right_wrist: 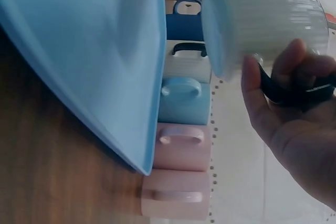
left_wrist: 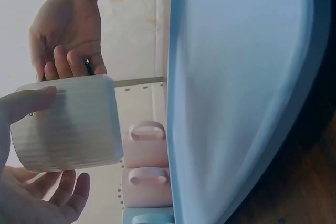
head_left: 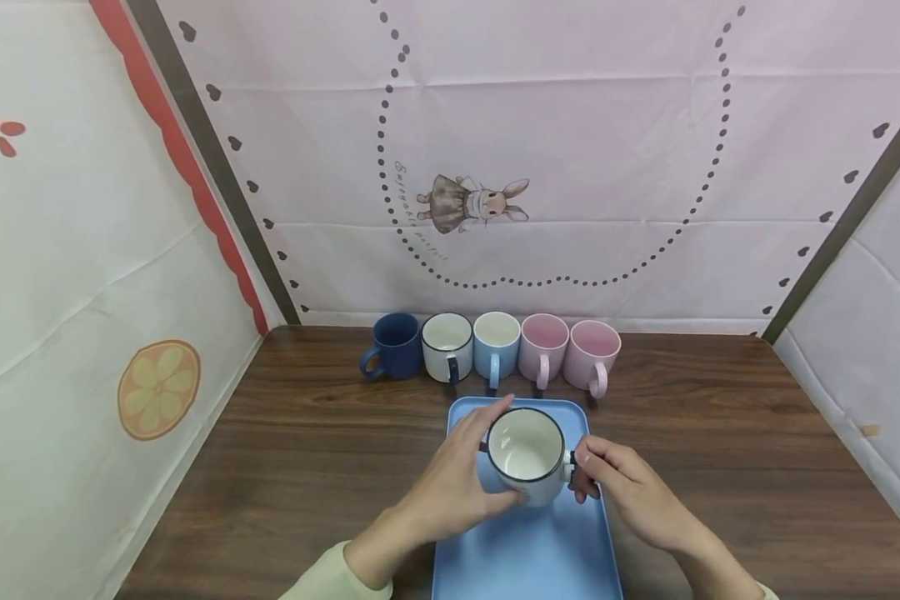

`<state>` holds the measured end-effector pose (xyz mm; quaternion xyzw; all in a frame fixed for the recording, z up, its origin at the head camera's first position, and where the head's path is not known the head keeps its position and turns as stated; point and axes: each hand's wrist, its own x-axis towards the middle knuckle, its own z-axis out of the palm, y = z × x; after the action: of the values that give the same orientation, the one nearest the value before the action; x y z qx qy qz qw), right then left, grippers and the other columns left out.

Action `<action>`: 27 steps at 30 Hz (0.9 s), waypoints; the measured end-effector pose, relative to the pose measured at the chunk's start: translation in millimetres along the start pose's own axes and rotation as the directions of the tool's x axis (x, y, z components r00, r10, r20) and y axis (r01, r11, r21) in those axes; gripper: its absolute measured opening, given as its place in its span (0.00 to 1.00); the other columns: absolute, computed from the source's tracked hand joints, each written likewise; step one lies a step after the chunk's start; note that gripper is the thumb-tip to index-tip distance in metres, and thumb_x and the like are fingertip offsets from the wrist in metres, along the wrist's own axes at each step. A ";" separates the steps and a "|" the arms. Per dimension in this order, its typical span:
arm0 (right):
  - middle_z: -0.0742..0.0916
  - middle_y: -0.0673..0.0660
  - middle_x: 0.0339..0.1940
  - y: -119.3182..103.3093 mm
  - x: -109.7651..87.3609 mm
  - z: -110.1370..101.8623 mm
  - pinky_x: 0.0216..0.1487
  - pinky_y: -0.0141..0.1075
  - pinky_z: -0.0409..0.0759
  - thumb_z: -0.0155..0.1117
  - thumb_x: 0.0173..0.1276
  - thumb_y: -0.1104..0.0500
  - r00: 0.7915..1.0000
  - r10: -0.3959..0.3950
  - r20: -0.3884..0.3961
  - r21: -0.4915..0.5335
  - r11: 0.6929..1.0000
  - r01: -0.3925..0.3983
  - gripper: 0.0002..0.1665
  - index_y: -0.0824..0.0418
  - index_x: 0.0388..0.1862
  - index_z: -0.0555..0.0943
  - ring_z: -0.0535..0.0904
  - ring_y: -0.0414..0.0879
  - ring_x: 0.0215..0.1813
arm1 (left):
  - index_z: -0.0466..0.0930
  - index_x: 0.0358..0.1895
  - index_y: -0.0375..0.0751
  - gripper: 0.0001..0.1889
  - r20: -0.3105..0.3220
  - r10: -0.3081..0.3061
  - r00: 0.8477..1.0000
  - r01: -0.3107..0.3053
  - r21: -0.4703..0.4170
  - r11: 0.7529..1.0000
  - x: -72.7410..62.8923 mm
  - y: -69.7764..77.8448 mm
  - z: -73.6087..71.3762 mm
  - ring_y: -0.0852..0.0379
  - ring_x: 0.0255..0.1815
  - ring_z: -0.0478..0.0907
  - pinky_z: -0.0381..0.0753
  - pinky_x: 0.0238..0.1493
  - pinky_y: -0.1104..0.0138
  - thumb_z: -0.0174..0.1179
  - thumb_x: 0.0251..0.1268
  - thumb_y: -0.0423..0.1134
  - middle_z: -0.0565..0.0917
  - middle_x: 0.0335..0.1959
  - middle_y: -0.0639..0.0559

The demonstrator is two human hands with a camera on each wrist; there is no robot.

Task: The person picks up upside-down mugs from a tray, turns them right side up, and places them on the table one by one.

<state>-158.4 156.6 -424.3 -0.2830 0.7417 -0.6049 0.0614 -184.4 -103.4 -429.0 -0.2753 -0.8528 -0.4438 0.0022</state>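
A white mug (head_left: 527, 450) with a dark rim and dark handle is held up above a light-blue tray (head_left: 528, 554). My left hand (head_left: 453, 479) holds its body from the left, thumb on the near side and fingers on the far side. On the right, my right hand (head_left: 633, 492) grips the dark handle (right_wrist: 286, 94). Both wrist views show the mug's ribbed wall and a gap between its base and the tray. A small dark piece shows between my left hand and the mug in the head view; I cannot tell what it is.
Behind the tray stands a row of mugs: dark blue (head_left: 397, 343), white with dark rim (head_left: 447, 346), light blue (head_left: 497, 343), and two pink ones, left (head_left: 543, 346) and right (head_left: 591, 354). Cloth walls (head_left: 570, 167) enclose the brown wooden table (head_left: 330, 467).
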 end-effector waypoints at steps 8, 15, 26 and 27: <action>0.69 0.66 0.24 7.0 -2.8 -0.5 0.40 0.40 0.81 0.34 0.86 0.66 0.997 -0.045 -0.068 0.112 0.992 0.052 0.20 0.71 0.30 0.66 0.76 0.54 0.31 | 0.67 0.74 0.57 0.47 -0.025 -0.060 0.998 0.053 -0.201 0.978 5.0 -0.5 7.8 0.58 0.65 0.76 0.83 0.62 0.65 0.83 0.49 0.44 0.77 0.65 0.60; 0.70 0.65 0.24 5.7 -4.2 -1.5 0.41 0.40 0.81 0.33 0.87 0.65 0.993 -0.048 -0.109 0.097 0.994 0.058 0.21 0.71 0.31 0.66 0.77 0.53 0.32 | 0.69 0.73 0.56 0.45 -0.035 -0.140 0.990 0.121 -0.325 0.938 6.2 -2.7 14.5 0.56 0.66 0.76 0.82 0.64 0.64 0.83 0.49 0.45 0.76 0.66 0.57; 0.70 0.65 0.24 3.7 -5.0 -4.1 0.41 0.39 0.81 0.33 0.87 0.65 0.990 -0.050 -0.135 0.085 0.994 0.062 0.21 0.70 0.31 0.66 0.78 0.52 0.32 | 0.71 0.74 0.50 0.42 0.034 -0.217 0.976 0.207 -0.468 0.859 9.9 -5.6 22.1 0.43 0.73 0.71 0.83 0.64 0.50 0.80 0.55 0.42 0.74 0.72 0.47; 0.71 0.65 0.24 3.6 -5.2 -4.4 0.41 0.39 0.81 0.33 0.87 0.65 0.989 -0.047 -0.140 0.083 0.995 0.059 0.21 0.70 0.31 0.66 0.78 0.52 0.32 | 0.71 0.74 0.50 0.42 0.029 -0.215 0.976 0.204 -0.465 0.862 10.8 -4.9 23.5 0.43 0.73 0.71 0.83 0.64 0.51 0.80 0.54 0.42 0.74 0.72 0.47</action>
<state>-157.2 163.3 -427.8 -0.2573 0.7093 -0.6562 0.0062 -190.2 -82.8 -444.3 -0.1681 -0.7463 -0.6359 -0.1020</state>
